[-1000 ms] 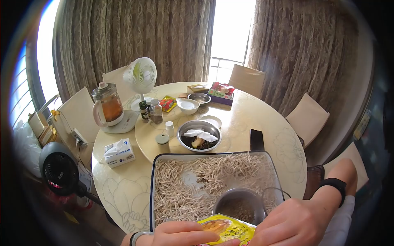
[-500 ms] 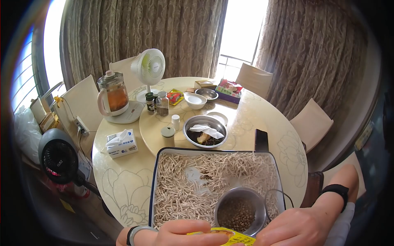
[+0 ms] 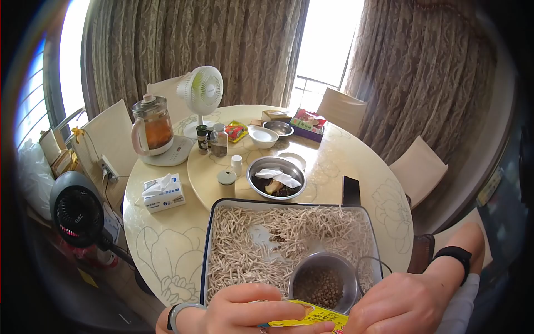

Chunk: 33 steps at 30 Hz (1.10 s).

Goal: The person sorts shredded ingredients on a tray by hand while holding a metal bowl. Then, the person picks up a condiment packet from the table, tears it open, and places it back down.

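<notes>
At the bottom edge, my left hand [image 3: 245, 309] is closed on a yellow printed packet [image 3: 317, 314] with its fingers across the front. My right hand [image 3: 395, 303] grips the packet's right end; its fingertips are mostly hidden behind the back of the hand. Just beyond the packet, a steel bowl [image 3: 352, 278] with small brown round pellets [image 3: 328, 286] sits in a dark-rimmed white tray [image 3: 206, 253]. Pale, short stick-like pieces [image 3: 245, 273] cover most of the tray, with a bare patch and a few brown bits near the middle.
Behind the tray stand a steel bowl [image 3: 253, 186] with tissue and scraps, a lidded jar [image 3: 226, 183], a white bottle [image 3: 237, 165] and a dark phone-like slab [image 3: 351, 192]. To the left are a tissue box [image 3: 164, 195], a glass kettle [image 3: 156, 131] and a white fan [image 3: 204, 92].
Both hands have risen slightly with the yellow packet, so more of its printed face shows. The view has shifted a little; the tray and bowls stay in place.
</notes>
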Motion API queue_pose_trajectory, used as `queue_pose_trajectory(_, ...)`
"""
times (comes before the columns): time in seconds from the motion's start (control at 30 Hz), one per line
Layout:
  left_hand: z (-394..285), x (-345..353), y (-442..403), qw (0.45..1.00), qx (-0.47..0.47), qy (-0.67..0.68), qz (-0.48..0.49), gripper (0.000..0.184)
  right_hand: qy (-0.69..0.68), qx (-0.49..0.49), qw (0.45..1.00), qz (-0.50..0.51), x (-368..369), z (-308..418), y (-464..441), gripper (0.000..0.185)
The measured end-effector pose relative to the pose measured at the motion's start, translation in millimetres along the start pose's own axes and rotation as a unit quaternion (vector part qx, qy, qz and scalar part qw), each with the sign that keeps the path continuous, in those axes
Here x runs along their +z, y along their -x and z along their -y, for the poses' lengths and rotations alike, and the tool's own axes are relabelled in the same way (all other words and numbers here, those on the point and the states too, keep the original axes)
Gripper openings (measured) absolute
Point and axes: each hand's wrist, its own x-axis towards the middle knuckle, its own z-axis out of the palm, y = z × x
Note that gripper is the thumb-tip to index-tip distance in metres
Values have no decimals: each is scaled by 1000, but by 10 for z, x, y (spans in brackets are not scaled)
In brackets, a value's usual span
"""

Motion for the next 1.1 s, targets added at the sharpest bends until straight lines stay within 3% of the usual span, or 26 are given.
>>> queue_pose_trajectory(0.07, -9, -28, -16, 999, -36, -7, 8, 26, 4, 3, 1000, 7, -40, 41, -77, 8)
queue_pose_trajectory(0.13, 61, -28, 23, 999, 14, -29, 12, 29, 26, 46, 999, 11, -104, 147, -178, 8)
queue_pose_trajectory(0.57, 245, 37, 7, 1000, 23, 2, 0, 38, 36, 69, 997, -8, -179, 46, -137, 10)
queue_pose_trajectory(1.0, 66, 45, -18, 999, -37, -16, 5, 33, 19, 67, 998, -10, -147, 86, -109, 9)
queue_pose_trajectory(1.1, 159, 39, -2, 999, -14, -21, 30, 33, 11, 66, 997, -25, -160, 36, -108, 9)
